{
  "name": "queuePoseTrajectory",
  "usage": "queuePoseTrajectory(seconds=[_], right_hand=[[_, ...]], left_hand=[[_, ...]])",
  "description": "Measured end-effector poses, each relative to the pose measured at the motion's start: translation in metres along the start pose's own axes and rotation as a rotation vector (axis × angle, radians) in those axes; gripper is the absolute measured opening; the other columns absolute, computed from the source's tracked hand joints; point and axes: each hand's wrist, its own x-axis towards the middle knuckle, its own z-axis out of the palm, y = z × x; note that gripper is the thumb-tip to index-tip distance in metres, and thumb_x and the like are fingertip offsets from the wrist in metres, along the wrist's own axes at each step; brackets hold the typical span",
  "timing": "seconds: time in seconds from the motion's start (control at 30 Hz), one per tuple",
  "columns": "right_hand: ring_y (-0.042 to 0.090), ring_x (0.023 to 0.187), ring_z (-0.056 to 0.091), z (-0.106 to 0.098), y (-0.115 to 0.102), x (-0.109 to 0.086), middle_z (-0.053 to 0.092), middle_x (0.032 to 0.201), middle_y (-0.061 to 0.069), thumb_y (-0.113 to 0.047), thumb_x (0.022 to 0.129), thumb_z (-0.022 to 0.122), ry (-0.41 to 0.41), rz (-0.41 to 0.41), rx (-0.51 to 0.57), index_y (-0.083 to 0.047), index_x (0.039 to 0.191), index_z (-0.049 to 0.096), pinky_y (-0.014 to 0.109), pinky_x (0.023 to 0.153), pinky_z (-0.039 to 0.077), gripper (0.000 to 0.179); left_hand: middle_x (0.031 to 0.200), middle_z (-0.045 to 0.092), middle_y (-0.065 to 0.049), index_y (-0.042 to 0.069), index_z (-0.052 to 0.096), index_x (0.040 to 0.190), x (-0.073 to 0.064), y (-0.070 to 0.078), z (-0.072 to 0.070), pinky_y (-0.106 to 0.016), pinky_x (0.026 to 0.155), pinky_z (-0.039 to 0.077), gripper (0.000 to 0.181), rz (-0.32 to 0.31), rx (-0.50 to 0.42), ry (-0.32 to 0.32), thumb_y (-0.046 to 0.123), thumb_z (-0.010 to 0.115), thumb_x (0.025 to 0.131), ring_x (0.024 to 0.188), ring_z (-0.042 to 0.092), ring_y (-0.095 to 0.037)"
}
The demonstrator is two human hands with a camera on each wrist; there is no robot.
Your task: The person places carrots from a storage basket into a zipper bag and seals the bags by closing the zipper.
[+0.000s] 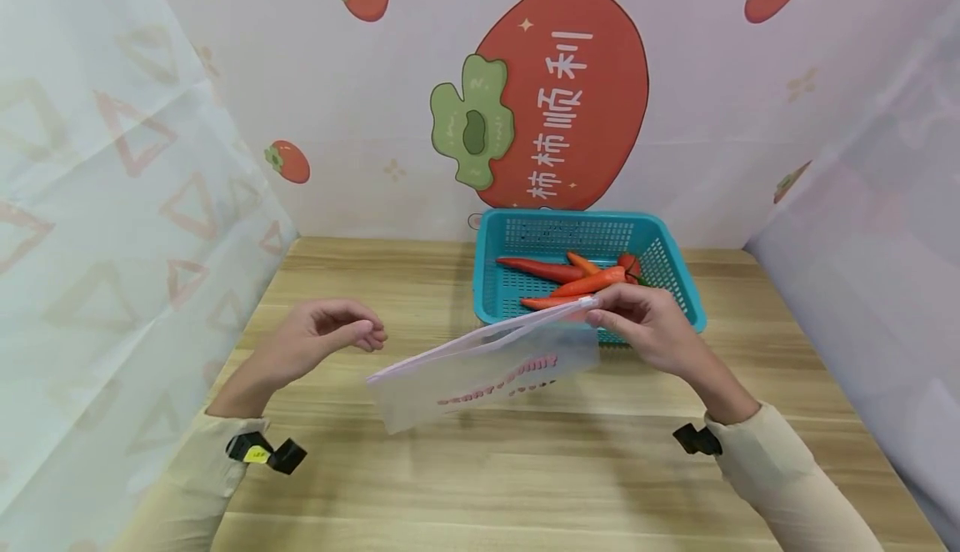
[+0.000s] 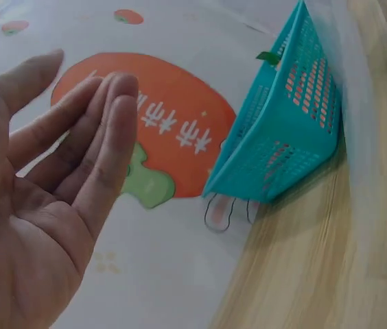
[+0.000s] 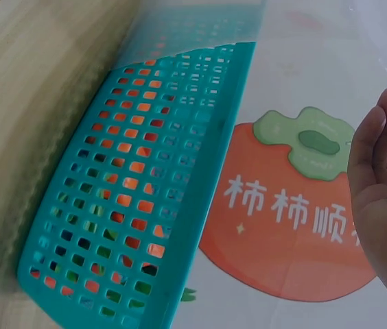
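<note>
A translucent zip bag (image 1: pixel 420 402) with a pink zip strip and red lettering hangs tilted over the table, its left end lower. My right hand (image 1: pixel 652 327) pinches its upper right corner by the white slider, in front of the basket. The bag's mouth looks slightly parted along the strip. My left hand (image 1: pixel 318 339) is in the air to the left of the bag, fingers loosely bent and holding nothing; the left wrist view shows its bare palm (image 2: pixel 49 199). In the right wrist view, part of the bag (image 3: pixel 200 27) overlaps the basket's top end.
A teal perforated basket (image 1: pixel 477 285) stands at the back of the wooden table (image 1: pixel 525 485), holding several red and orange peppers (image 1: pixel 588 283). Behind it hangs a cloth (image 1: pixel 390 102) printed with persimmons, and pale cloth walls (image 1: pixel 97 227) border both sides.
</note>
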Motion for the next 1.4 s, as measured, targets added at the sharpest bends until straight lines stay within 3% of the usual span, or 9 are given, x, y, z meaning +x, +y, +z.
queuePoseTrajectory(seconds=[0.1,0.2,0.33,0.4,0.7,0.97,1.1,1.3,1.4], right_hand=[[0.006,0.105,0.065,-0.002,0.001,0.001,0.076,0.112,-0.008,-0.006,0.097,0.073,-0.021,0.004,0.009,-0.005,0.113,0.077,0.026,0.063,0.058,0.017],[0.006,0.099,0.065,-0.002,0.001,0.002,0.076,0.107,-0.007,-0.003,0.095,0.074,-0.027,-0.013,0.010,-0.006,0.111,0.077,0.024,0.060,0.055,0.017],[0.007,0.092,0.064,-0.001,0.001,0.001,0.076,0.103,0.000,-0.001,0.093,0.075,-0.040,-0.033,0.012,-0.009,0.108,0.078,0.023,0.057,0.052,0.017],[0.007,0.092,0.065,-0.001,0.000,0.001,0.075,0.106,-0.003,-0.001,0.093,0.075,-0.059,-0.032,0.023,-0.009,0.108,0.078,0.023,0.060,0.054,0.017],[0.008,0.088,0.070,0.001,0.003,-0.001,0.077,0.099,0.001,-0.005,0.094,0.076,-0.142,-0.068,0.033,-0.016,0.107,0.078,0.024,0.072,0.060,0.018],[0.008,0.083,0.070,0.005,0.001,-0.001,0.077,0.095,0.001,-0.007,0.093,0.078,-0.175,-0.075,0.013,-0.020,0.103,0.077,0.027,0.070,0.060,0.017],[0.008,0.081,0.071,0.005,-0.007,-0.001,0.077,0.094,-0.003,-0.010,0.093,0.079,-0.198,-0.073,-0.031,-0.021,0.102,0.078,0.028,0.074,0.063,0.015],[0.002,0.078,0.067,0.001,-0.037,-0.003,0.074,0.088,-0.014,-0.022,0.092,0.082,-0.161,0.003,-0.241,-0.026,0.097,0.078,0.024,0.072,0.060,0.008],[0.003,0.072,0.064,0.005,-0.059,-0.006,0.074,0.083,-0.012,-0.027,0.094,0.080,-0.168,0.071,-0.249,-0.024,0.094,0.079,0.024,0.065,0.056,0.003]], left_hand=[[0.110,0.079,-0.006,0.000,0.073,0.119,0.017,0.007,0.009,-0.036,0.089,0.065,0.020,-0.056,0.006,-0.072,0.009,0.061,0.106,0.099,0.079,-0.023],[0.112,0.079,-0.012,0.006,0.075,0.119,0.036,0.019,0.022,-0.037,0.089,0.065,0.019,-0.087,0.019,-0.169,0.014,0.066,0.104,0.101,0.079,-0.026],[0.110,0.079,-0.008,0.011,0.077,0.117,0.058,0.037,0.038,-0.035,0.088,0.065,0.019,-0.092,0.089,-0.285,0.019,0.071,0.101,0.098,0.079,-0.022],[0.108,0.080,-0.004,0.013,0.078,0.115,0.068,0.045,0.046,-0.034,0.087,0.065,0.018,-0.092,0.127,-0.328,0.021,0.072,0.101,0.096,0.078,-0.018],[0.099,0.080,-0.001,0.009,0.080,0.109,0.087,0.050,0.076,-0.030,0.083,0.064,0.017,-0.068,0.151,-0.472,0.020,0.077,0.096,0.087,0.076,-0.012],[0.088,0.078,0.001,0.006,0.078,0.098,0.087,0.046,0.094,-0.026,0.077,0.063,0.010,-0.079,0.190,-0.513,0.016,0.080,0.093,0.078,0.073,-0.003],[0.078,0.074,-0.003,0.002,0.075,0.091,0.084,0.042,0.099,-0.027,0.069,0.064,0.008,-0.107,0.155,-0.534,0.009,0.078,0.093,0.070,0.070,-0.004],[0.074,0.074,-0.004,0.002,0.075,0.089,0.081,0.035,0.103,-0.032,0.064,0.064,0.006,-0.134,0.151,-0.494,0.006,0.076,0.093,0.066,0.070,-0.006],[0.073,0.074,-0.003,0.002,0.076,0.089,0.081,0.035,0.104,-0.034,0.065,0.064,0.006,-0.132,0.164,-0.463,0.007,0.076,0.093,0.065,0.069,-0.005]])
